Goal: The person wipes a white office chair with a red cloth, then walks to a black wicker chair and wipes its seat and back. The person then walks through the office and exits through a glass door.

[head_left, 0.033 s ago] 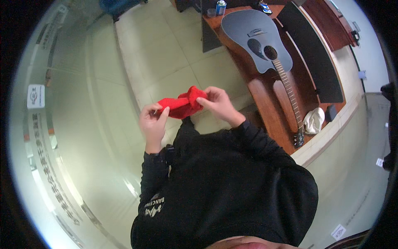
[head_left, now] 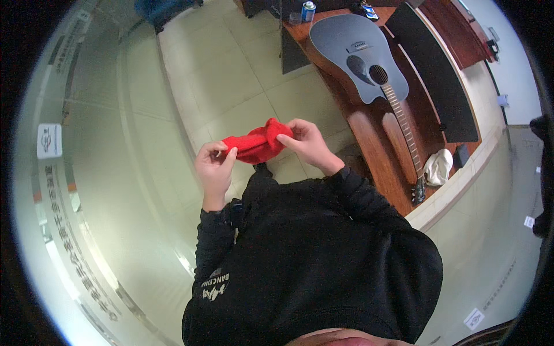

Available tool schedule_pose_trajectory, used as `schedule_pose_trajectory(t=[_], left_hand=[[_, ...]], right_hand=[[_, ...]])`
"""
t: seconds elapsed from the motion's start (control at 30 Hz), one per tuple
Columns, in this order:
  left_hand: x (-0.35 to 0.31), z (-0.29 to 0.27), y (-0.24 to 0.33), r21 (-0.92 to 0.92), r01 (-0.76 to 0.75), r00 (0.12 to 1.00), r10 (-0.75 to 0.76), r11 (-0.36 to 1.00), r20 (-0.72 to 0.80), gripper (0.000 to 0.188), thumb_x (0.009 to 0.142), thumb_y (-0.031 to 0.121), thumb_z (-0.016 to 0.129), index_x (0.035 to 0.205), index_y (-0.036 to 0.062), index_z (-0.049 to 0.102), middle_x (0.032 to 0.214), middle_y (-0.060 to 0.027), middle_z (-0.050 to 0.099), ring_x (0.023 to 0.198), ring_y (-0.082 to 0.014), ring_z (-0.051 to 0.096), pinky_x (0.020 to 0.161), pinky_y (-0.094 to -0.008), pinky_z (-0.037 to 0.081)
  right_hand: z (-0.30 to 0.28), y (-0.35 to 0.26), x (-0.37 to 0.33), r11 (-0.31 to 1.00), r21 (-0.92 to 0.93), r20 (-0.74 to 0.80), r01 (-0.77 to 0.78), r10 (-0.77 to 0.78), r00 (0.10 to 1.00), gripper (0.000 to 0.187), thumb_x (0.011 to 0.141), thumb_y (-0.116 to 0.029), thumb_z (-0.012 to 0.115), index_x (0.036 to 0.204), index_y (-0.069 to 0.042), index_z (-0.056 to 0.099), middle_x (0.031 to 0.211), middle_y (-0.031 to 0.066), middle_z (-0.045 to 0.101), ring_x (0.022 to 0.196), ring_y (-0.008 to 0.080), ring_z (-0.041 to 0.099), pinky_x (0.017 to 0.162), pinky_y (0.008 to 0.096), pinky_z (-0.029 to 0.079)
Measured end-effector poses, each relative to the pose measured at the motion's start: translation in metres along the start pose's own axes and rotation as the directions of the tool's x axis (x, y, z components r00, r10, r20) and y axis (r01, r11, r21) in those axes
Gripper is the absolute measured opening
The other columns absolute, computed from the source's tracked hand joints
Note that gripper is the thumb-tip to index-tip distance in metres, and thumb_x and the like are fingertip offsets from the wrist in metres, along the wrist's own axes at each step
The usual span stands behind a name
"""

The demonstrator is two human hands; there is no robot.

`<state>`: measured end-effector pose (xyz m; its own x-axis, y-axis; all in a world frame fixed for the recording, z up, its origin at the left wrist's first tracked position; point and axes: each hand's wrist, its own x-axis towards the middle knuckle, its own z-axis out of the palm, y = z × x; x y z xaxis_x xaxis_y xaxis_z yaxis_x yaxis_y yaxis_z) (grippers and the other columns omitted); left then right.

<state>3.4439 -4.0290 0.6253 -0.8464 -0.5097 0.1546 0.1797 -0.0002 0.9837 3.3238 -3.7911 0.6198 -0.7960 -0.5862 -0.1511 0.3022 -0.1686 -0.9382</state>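
A bright red knitted piece (head_left: 257,148) is stretched between my two hands in front of my body. It looks soft, with a thick bunched fold at its right end; whether it is a hat or something else I cannot tell. My left hand (head_left: 216,170) pinches the narrow left end between thumb and fingers. At the bunched end, my right hand (head_left: 310,146) grips the fabric with the thumb on the near side. Both hands are up in the air above the tiled floor, left of the desk.
A grey acoustic guitar (head_left: 384,49) lies on the brown wooden desk (head_left: 372,153) to the right. Beside its headstock are a crumpled off-white cloth item (head_left: 438,167) and a small dark box (head_left: 460,156). A blue-and-white can (head_left: 308,11) stands at the far end. Glass panels (head_left: 115,190) rise on the left.
The red knitted piece and my right hand have shifted very slightly to the right. Both hands keep their hold.
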Motion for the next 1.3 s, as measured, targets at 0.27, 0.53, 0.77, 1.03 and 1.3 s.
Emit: schedule_pose_trajectory(t=[0.27, 0.53, 0.77, 1.03, 1.3], left_hand=[[0.170, -0.045, -0.012, 0.110, 0.088, 0.952, -0.116, 0.990, 0.285, 0.018, 0.090, -0.007, 0.072, 0.099, 0.0060, 0.062, 0.097, 0.0008, 0.063, 0.091, -0.0085, 0.060, 0.082, -0.0246, 0.049], [0.269, -0.036, -0.041, 0.042, 0.181, 0.941, -0.185, 0.983, 0.284, 0.028, 0.084, -0.009, 0.076, 0.104, 0.0047, 0.063, 0.101, -0.0007, 0.066, 0.092, -0.0100, 0.063, 0.085, -0.0265, 0.053], [0.332, -0.072, -0.060, -0.101, 0.389, 0.876, -0.334, 0.916, 0.347, 0.038, 0.081, -0.010, 0.079, 0.113, 0.0043, 0.065, 0.107, -0.0029, 0.067, 0.102, -0.0131, 0.065, 0.093, -0.0285, 0.055], [0.385, -0.092, -0.092, 0.410, 0.367, 0.850, -0.480, 0.835, 0.215, 0.043, 0.074, -0.007, 0.083, 0.113, 0.0031, 0.067, 0.094, 0.0001, 0.059, 0.083, -0.0102, 0.059, 0.072, -0.0264, 0.053], [0.489, -0.138, -0.112, 0.227, 0.316, 0.781, -0.388, 0.921, 0.490, 0.039, 0.077, -0.005, 0.082, 0.111, 0.0047, 0.065, 0.102, 0.0013, 0.061, 0.089, -0.0083, 0.058, 0.082, -0.0264, 0.053]], right_hand=[[0.031, -0.005, 0.073, 0.981, -0.195, -0.251, 0.019, -0.068, 0.966, 0.016, 0.103, -0.010, 0.069, 0.114, 0.001, 0.063, 0.102, 0.0014, 0.069, 0.095, 0.0086, 0.064, 0.083, 0.0259, 0.053], [-0.007, -0.011, 0.092, 0.997, 0.031, -0.467, 0.069, -0.047, 0.883, 0.006, 0.110, -0.012, 0.056, 0.115, -0.008, 0.055, 0.105, -0.0014, 0.059, 0.096, 0.0097, 0.059, 0.087, 0.0255, 0.050], [-0.017, -0.019, 0.121, 0.989, 0.138, -0.431, 0.047, 0.017, 0.902, 0.007, 0.110, -0.011, 0.056, 0.117, -0.011, 0.056, 0.109, -0.0015, 0.066, 0.100, 0.0107, 0.066, 0.086, 0.0301, 0.057], [-0.009, 0.004, 0.171, 0.997, 0.077, -0.481, 0.011, 0.027, 0.876, 0.007, 0.109, -0.012, 0.060, 0.116, -0.011, 0.058, 0.102, -0.0040, 0.066, 0.090, 0.0055, 0.062, 0.076, 0.0237, 0.052], [0.060, 0.005, 0.253, 0.984, 0.106, -0.808, 0.143, 0.001, 0.590, 0.017, 0.107, -0.010, 0.062, 0.121, -0.011, 0.052, 0.098, 0.0038, 0.069, 0.087, 0.0104, 0.065, 0.075, 0.0273, 0.053]])
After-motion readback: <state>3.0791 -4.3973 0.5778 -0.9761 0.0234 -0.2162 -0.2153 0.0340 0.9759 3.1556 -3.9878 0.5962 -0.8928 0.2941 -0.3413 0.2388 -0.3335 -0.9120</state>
